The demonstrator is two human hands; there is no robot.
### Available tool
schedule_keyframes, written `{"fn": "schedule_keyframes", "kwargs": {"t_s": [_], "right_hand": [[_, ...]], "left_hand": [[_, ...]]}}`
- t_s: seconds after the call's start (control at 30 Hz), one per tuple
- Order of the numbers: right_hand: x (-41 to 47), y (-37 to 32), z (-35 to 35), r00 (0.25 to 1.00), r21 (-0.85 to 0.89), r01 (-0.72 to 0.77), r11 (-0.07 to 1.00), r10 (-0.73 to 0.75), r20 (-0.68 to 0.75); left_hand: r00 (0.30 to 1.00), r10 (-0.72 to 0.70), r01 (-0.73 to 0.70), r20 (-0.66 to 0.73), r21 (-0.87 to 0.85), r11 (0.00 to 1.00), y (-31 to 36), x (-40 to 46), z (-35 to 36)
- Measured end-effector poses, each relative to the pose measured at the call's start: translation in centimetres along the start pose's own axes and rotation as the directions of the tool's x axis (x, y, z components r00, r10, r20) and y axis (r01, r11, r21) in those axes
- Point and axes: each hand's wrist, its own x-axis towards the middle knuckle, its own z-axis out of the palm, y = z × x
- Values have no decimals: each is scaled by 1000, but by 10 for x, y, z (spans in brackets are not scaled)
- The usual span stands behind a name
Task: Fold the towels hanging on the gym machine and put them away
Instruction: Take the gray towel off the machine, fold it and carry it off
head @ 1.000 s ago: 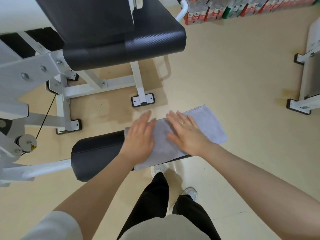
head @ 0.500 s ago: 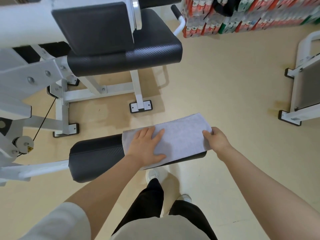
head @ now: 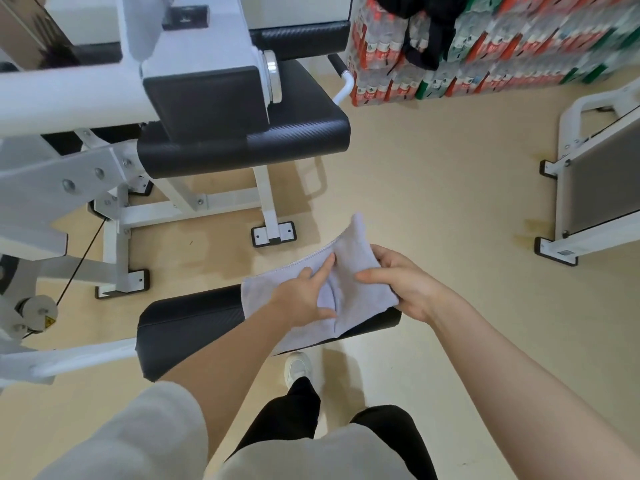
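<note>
A pale grey towel [head: 353, 251] lies over the black padded roller [head: 187, 323] of the gym machine, just in front of me. My left hand [head: 304, 296] presses flat on the towel's middle, forefinger stretched toward the fold line. My right hand [head: 401, 282] grips the towel's right end and holds it raised and curled over toward the left. A crease runs down the towel between the two hands. Another pale towel [head: 138, 26] hangs over the white machine frame at the top left, blurred.
The white machine frame [head: 69, 98] and its black seat pad [head: 249, 143] stand ahead on the left. Stacked packs of bottled water [head: 485, 50] line the far wall. Another white machine [head: 595, 181] stands at the right. My legs and a white shoe [head: 298, 368] are below the roller.
My right hand slid to the towel's right end, gripped it, and has now lifted it up and over toward the left. My left hand stayed pressed on the towel, now with a finger extended.
</note>
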Motion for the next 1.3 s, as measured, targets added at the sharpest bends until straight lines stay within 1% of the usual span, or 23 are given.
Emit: {"fn": "schedule_keyframes", "kwargs": {"t_s": [0.03,0.1,0.17,0.23,0.3,0.33,0.37,0.4,0.47,0.53,0.63,0.7,0.83,0.93,0.97,1.0,1.03,1.1,1.13,1.2,1.23,1.27,1.3], "right_hand": [[3,0,10,999,-17,8,1000,-7,33],[9,2,33,995,-135,13,991,0,96],[14,5,58,985,-329,12,944,45,165],[20,14,82,960,-461,2,888,127,249],[29,26,96,929,-510,-26,860,209,304],[33,31,99,925,-524,-36,851,227,306],[37,36,100,928,-538,-37,842,229,295],[40,39,99,935,-543,-30,839,217,282],[43,43,93,958,-541,-9,841,162,235],[44,48,83,993,-530,26,848,40,113],[47,53,61,989,-579,61,813,-127,-74],[46,56,51,986,-636,77,768,-154,-66],[44,57,47,994,-676,78,733,-108,-3],[45,54,49,999,-702,41,711,-43,15],[45,54,51,999,-721,33,693,-24,23],[45,55,52,999,-756,33,654,-19,27],[45,56,54,999,-798,36,602,-27,24],[49,58,56,999,-848,28,530,-53,0],[50,58,57,998,-850,17,526,-57,-15],[54,58,58,998,-825,-19,565,-35,-47],[56,59,59,997,-805,-39,592,-30,-70],[58,59,59,994,-797,-67,601,-33,-108],[58,58,60,987,-810,-107,577,-39,-158]], "left_hand": [[999,37,-38,-8,-182,983,-7,-5,-3],[999,28,-49,-46,-549,834,-22,-18,-10],[987,-148,42,-64,-782,622,-34,-34,-19],[945,-327,120,-24,-903,412,-51,-48,-24],[923,-377,151,73,-972,182,-67,-59,-24],[920,-377,157,104,-981,112,-72,-61,-23],[918,-378,165,118,-982,95,-74,-63,-21],[915,-386,175,117,-978,117,-72,-63,-18],[894,-446,186,48,-944,271,-67,-58,-13],[874,-484,197,-40,-882,428,-58,-51,-10],[847,-510,210,-149,-787,580,-45,-46,-12],[859,-481,166,-177,-791,589,-42,-46,-13],[879,-450,78,-159,-882,464,-51,-54,-17],[847,-512,50,-145,-936,348,-63,-57,-19],[824,-551,85,-134,-932,353,-66,-57,-19],[802,-582,137,-134,-907,398,-68,-56,-20],[777,-606,170,-170,-870,462,-69,-56,-19],[725,-610,193,-321,-755,627,-68,-53,-14],[712,-560,195,-424,-647,737,-63,-55,-13],[721,-283,127,-632,-282,951,-53,-56,-4],[711,-102,66,-696,-79,995,-49,-56,2],[718,49,33,-694,105,994,-45,-57,7],[780,128,2,-612,207,978,-38,-59,7]]}}
